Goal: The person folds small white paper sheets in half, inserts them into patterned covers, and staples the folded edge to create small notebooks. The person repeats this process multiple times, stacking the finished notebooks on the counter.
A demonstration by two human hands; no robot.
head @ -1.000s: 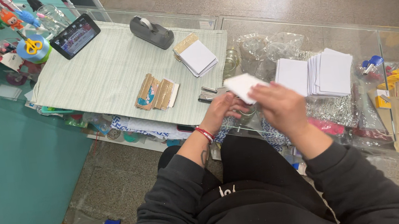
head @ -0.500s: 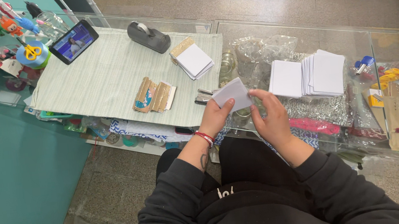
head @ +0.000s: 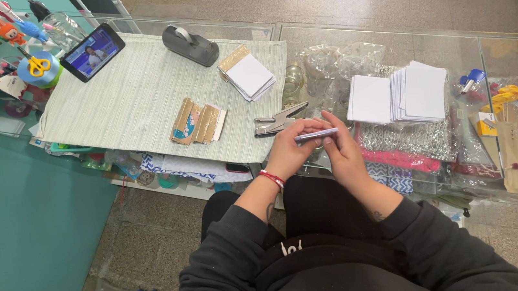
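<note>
Both my hands meet over the near edge of the glass counter point(head: 455, 45), pinching a thin stack of white cards seen edge-on point(head: 316, 136). My left hand point(head: 289, 150), a red band at its wrist, closes on the left end of the stack with curled fingers; my right hand point(head: 343, 153) grips the right end, thumb above and fingers wrapped beneath. I hold the stack level, just above the counter's near edge and in front of my dark sweatshirt.

Just beyond my left hand, a metal stapler-like plier point(head: 280, 121) lies at the near right corner of the pale green woven mat point(head: 136, 94). On that mat sit a small pile of white square cards with a gold one underneath point(head: 248, 75) near its far right corner, a fan of gold and brown patterned packets point(head: 198, 122) near its near edge, and a dark grey tape dispenser point(head: 189, 44) at its far edge. A phone with a lit screen point(head: 93, 52) leans at the mat's far left corner, yellow-handled scissors point(head: 36, 64) just beside it. To my right, two larger piles of white cards point(head: 400, 93) rest on the glass.
</note>
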